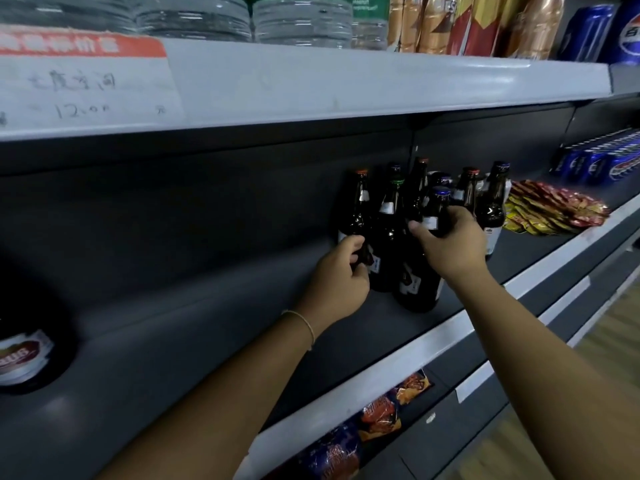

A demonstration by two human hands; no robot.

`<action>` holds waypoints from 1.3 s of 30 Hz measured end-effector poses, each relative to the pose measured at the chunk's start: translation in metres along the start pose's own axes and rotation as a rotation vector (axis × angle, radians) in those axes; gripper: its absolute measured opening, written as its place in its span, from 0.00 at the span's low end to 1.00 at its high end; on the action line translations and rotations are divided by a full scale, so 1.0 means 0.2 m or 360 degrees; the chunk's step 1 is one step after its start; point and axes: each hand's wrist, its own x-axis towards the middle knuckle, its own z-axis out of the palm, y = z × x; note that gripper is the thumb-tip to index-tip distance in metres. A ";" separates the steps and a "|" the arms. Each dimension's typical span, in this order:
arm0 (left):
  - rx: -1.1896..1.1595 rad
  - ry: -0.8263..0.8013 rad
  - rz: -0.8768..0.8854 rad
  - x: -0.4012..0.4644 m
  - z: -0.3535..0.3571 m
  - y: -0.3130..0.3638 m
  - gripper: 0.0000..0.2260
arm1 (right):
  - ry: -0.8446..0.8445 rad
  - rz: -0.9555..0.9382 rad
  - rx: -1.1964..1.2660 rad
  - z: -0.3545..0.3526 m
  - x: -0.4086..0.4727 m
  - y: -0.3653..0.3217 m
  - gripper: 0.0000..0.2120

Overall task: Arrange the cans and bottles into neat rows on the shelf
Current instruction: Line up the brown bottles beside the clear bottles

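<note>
Several dark brown glass bottles (391,233) with white labels stand clustered on the dark grey middle shelf (207,306). My left hand (337,282) grips the lower body of the leftmost bottle (358,209), which has an orange cap. My right hand (450,242) holds the neck and shoulder of a front bottle (420,282) with a blue cap. More bottles stand behind, partly hidden by the front ones. Blue cans (602,161) sit in rows at the far right of the same shelf.
Red and yellow snack packets (554,209) lie right of the bottles. A dark bottle with a red-white label (24,355) shows at the far left edge. The upper shelf holds water bottles (301,22), gold packets (478,26) and blue cans (588,32). Snack bags (381,414) sit below.
</note>
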 end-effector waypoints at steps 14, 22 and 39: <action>-0.0036 -0.0087 -0.0120 -0.13 -0.14 -0.02 0.25 | -0.0137 -0.0111 0.0324 0.02 -0.19 -0.20 0.26; -0.0220 -0.0324 -0.0376 -0.29 -0.35 -0.10 0.38 | -0.0577 -0.0131 0.1031 0.19 -0.35 -0.38 0.11; -0.0069 0.0445 -0.0632 -0.96 -0.99 -0.37 0.26 | -0.1367 -0.0232 0.1246 0.69 -0.99 -0.98 0.08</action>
